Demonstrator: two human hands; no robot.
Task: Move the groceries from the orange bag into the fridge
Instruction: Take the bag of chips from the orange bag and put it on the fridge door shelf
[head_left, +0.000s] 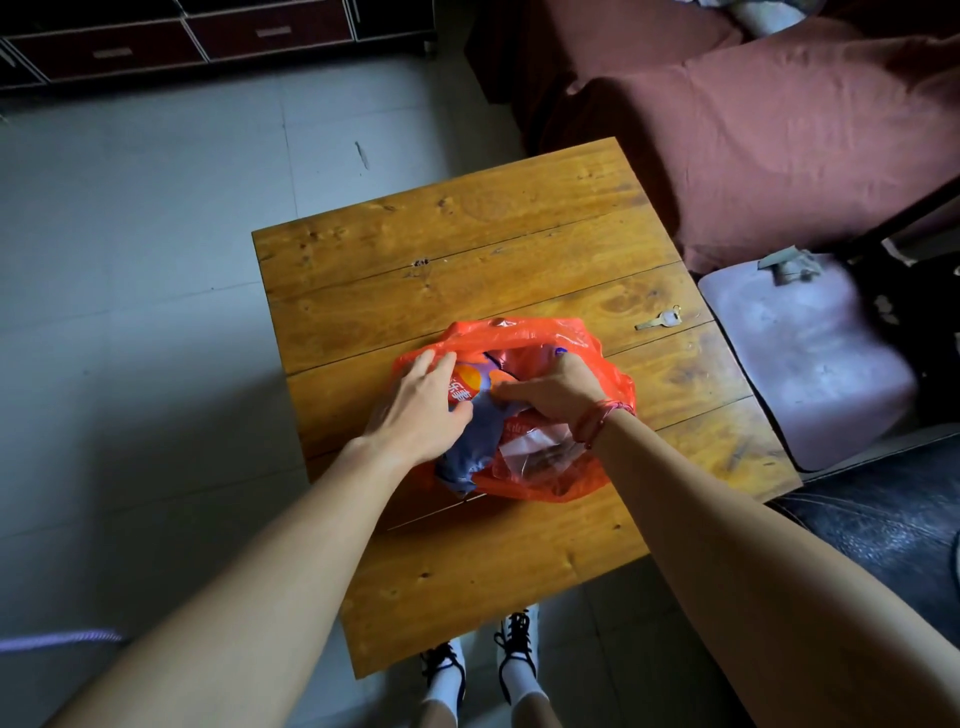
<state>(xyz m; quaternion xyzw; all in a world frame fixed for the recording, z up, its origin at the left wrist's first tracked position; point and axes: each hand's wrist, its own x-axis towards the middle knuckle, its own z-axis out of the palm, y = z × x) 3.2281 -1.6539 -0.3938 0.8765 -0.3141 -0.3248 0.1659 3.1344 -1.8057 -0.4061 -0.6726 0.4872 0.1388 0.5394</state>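
Lying under both hands: purple packet (470, 447).

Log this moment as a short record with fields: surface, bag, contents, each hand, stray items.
surface: wooden plank table
bag: orange plastic bag, open, lying on the table
contents: purple snack packet; clear plastic packet
left hand: on the purple packet, fingers spread
right hand: inside the bag, fingers curled on the packet
stray items: small metal key on the table, apart from the bag

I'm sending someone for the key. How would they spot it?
Find the wooden table by the sofa. The key lies flat near its right edge, just beyond the orange bag. It is the only small metal thing there.
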